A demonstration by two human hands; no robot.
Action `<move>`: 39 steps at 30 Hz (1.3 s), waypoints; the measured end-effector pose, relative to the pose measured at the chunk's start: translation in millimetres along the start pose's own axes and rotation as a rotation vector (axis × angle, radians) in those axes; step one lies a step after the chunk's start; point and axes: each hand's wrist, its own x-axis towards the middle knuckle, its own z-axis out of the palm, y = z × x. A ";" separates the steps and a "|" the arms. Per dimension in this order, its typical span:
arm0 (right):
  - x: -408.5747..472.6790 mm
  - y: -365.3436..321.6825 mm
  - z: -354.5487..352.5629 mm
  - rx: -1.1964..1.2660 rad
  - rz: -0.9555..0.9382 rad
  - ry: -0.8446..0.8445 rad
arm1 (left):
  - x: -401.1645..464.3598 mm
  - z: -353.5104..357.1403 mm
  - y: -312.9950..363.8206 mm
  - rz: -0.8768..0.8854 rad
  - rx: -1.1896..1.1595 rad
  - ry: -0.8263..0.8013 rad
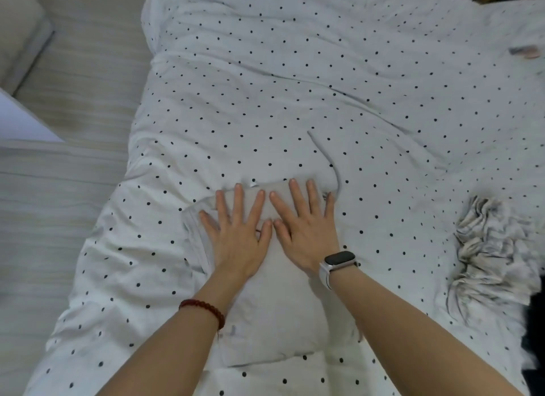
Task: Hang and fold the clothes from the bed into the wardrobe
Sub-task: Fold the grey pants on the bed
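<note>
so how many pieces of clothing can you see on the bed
2. A folded grey garment lies near the front of the bed, under both flat hands. A crumpled garment sits at the right edge. More may be out of view.

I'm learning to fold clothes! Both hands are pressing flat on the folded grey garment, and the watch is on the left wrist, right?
Not quite. The head view shows the watch on the right wrist; the left wears a red bead bracelet. Both the left hand and right hand do press flat on the folded grey garment.
</note>
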 end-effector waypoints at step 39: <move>-95.5 -88.3 -112.8 0.587 0.066 0.141 | -148.8 -105.7 0.1 -0.271 -0.391 0.431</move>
